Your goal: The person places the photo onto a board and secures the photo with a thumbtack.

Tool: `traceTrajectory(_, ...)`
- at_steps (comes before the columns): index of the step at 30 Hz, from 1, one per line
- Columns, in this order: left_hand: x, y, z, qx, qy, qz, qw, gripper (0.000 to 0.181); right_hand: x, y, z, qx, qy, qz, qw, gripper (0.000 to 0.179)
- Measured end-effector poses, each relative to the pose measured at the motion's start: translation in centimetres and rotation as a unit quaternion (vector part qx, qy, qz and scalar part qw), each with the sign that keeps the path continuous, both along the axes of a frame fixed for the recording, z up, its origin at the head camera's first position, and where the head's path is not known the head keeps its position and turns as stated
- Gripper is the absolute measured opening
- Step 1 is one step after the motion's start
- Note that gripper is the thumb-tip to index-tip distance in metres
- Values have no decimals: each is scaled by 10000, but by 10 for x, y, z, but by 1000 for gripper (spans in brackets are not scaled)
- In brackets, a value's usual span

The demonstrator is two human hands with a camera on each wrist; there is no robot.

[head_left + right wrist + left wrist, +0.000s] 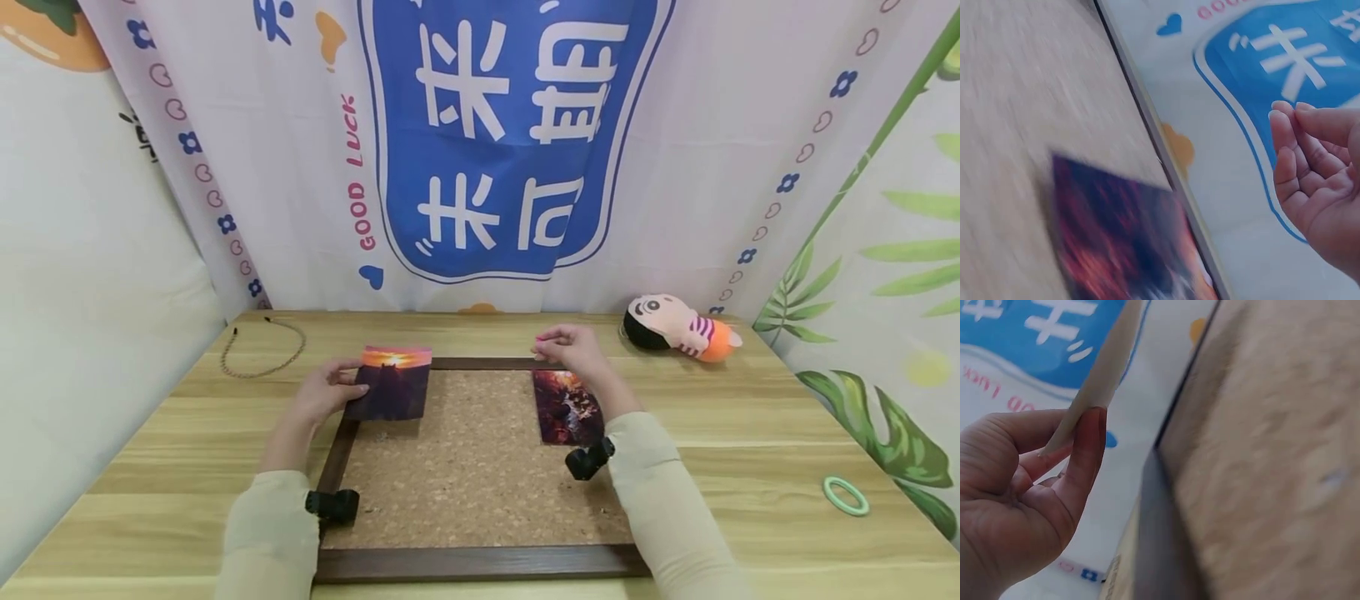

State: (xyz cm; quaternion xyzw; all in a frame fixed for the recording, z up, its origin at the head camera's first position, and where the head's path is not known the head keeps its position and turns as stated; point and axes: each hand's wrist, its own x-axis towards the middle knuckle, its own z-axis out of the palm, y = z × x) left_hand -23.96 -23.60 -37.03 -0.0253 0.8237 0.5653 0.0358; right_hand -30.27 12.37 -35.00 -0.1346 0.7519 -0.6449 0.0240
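Observation:
My left hand (324,392) pinches a sunset photo (393,387) by its left edge, thumb on the front. The photo is held over the upper left corner of a framed cork board (472,475). In the left wrist view the same photo (1100,378) shows its pale side, tilted up from the board. Above the board's top right edge, my right hand (576,354) pinches a small pink thing (538,341) between thumb and fingertips; its kind is too small to tell. A dark reddish photo (562,417) lies on the board's upper right, partly hidden by the right forearm.
The board lies on a wooden table (150,467). A thin braided band (262,373) lies at the back left, a plush doll (678,327) at the back right, and a green ring (846,496) at the right. Printed cloth (300,208) hangs behind.

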Motion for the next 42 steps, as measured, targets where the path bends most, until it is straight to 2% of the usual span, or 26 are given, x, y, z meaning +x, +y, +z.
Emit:
traceTrajectory(3,-2,7,-6,-320,-6,-42,9995,51,2,-18,-5,-200,-155,244,9994,24)
traceTrajectory(6,-3,13,-11,-601,36,-45,9982,48,4,-33,-11,-66,-167,411,9990,23)
traceTrajectory(11,-3,18,-17,-923,126,41,9956,45,10,-58,-21,391,-49,456,9982,19)
traceTrajectory(16,-4,23,-18,-1176,299,53,9926,43,15,-82,-32,571,285,570,9963,12)
traceTrajectory(20,-4,25,-18,-1366,458,-25,9896,41,20,-98,-40,689,525,924,9920,12)
traceTrajectory(24,-3,25,-18,-1540,485,-56,9869,40,26,-110,-47,864,572,1292,9862,14)
traceTrajectory(28,-1,25,-18,-1677,464,-93,9847,41,31,-116,-51,1115,604,1348,9827,13)
traceTrajectory(32,0,26,-17,-1896,413,-73,9810,41,35,-117,-53,1277,857,1415,9779,10)
traceTrajectory(37,-1,26,-15,-2346,499,-109,9708,41,38,-117,-51,1620,1049,1561,9687,8)
traceTrajectory(40,-1,27,-14,-2754,623,-77,9593,41,38,-117,-51,1726,1013,1571,9671,7)
traceTrajectory(42,0,29,-15,-3078,737,-39,9486,43,38,-116,-51,1768,932,1547,9675,7)
